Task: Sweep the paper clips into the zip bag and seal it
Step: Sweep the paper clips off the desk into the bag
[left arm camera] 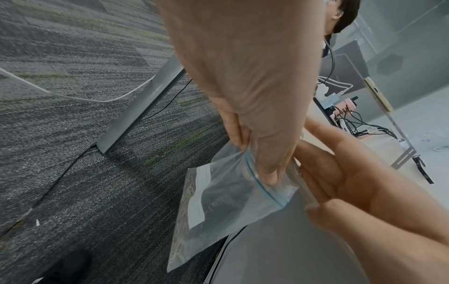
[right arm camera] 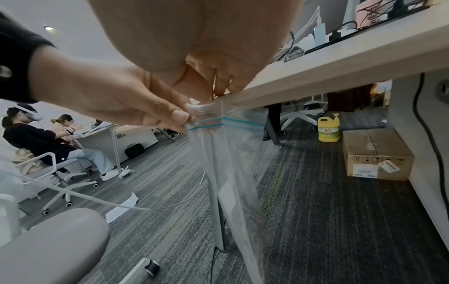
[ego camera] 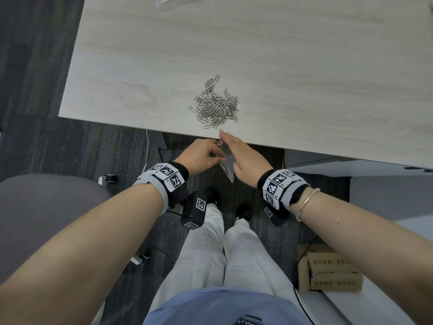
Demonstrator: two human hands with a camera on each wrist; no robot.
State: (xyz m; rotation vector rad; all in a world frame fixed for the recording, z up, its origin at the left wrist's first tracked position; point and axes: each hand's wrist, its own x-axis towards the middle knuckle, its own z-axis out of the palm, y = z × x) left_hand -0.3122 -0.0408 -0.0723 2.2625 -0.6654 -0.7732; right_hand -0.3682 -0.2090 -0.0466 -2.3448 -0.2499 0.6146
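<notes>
A heap of silver paper clips (ego camera: 214, 106) lies on the pale wooden table (ego camera: 304, 66), close to its front edge. Just below that edge hangs a clear zip bag (ego camera: 228, 166) with a blue seal line (right arm camera: 206, 123). My left hand (ego camera: 210, 153) pinches the bag's top corner between thumb and finger (left arm camera: 264, 169). My right hand (ego camera: 236, 148) reaches to the table edge with straight fingers (left arm camera: 340, 165) lying against the bag's rim, thumb apart. One loose clip (ego camera: 220, 143) shows at the bag's mouth between the hands.
A second clear bag (ego camera: 168, 1) lies at the table's far edge. A grey chair (ego camera: 46, 207) stands at my left and a cardboard box (ego camera: 332, 273) at my right on the carpet. Other people sit at desks behind (right arm camera: 36, 134).
</notes>
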